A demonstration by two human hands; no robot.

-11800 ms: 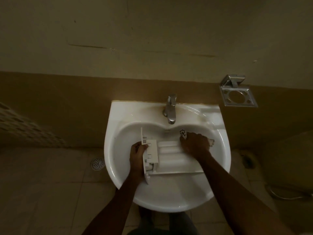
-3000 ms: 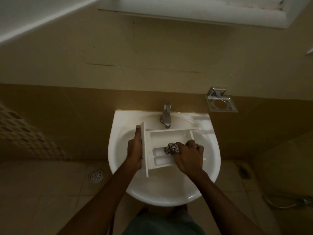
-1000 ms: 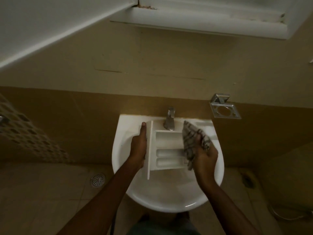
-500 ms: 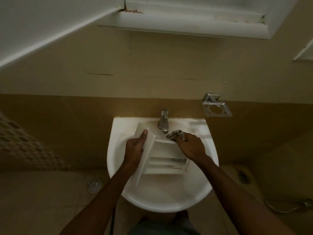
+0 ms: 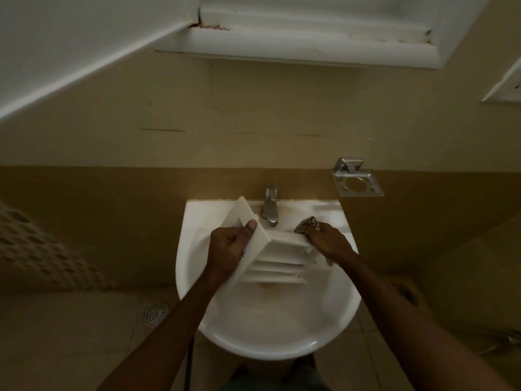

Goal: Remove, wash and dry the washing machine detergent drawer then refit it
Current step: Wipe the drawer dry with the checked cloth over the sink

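Left hand (image 5: 228,246): grips drawer (image 5: 279,259) front edge.
Right hand (image 5: 328,241): clutches cloth (image 5: 308,223) at drawer rim.
Below fingers: open sink (image 5: 282,331).

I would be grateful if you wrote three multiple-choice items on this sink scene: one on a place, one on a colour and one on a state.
1. Where is the white plastic detergent drawer?
A. held tilted over the white ceramic basin
B. inside a washing machine
C. on a wooden table

2. What does the crumpled fabric cloth in the right hand look like?
A. plain red
B. dark-and-light checked
C. plain blue

3. What is the left hand doing?
A. holding a sponge
B. hanging idle
C. gripping the drawer's front panel

Answers:
1 A: both hands have it slanted above the bowl.
2 B: the checks show beyond the knuckles.
3 C: its thumb lies on the panel with the fingers curled behind.
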